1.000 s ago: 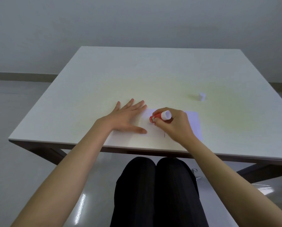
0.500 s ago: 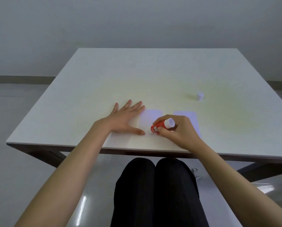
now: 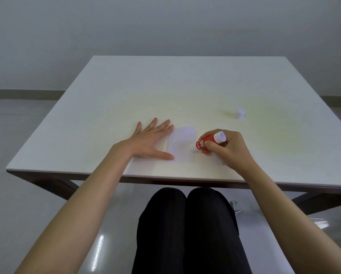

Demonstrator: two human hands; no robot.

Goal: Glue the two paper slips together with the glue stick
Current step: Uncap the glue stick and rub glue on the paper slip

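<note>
A white paper slip lies near the front edge of the white table. My left hand rests flat, fingers spread, with fingertips and thumb on the slip's left edge. My right hand grips a red glue stick with a white base, tilted so its glue end touches the slip's right side. The second slip lies mostly hidden under my right hand; only a faint edge shows.
The glue stick's white cap stands at the right, beyond my right hand. The table's front edge runs just below both wrists. My legs in dark trousers are under the table.
My right hand has shifted the glue stick to the right across the slip, and now covers the second slip. My left hand stays flat in place.
</note>
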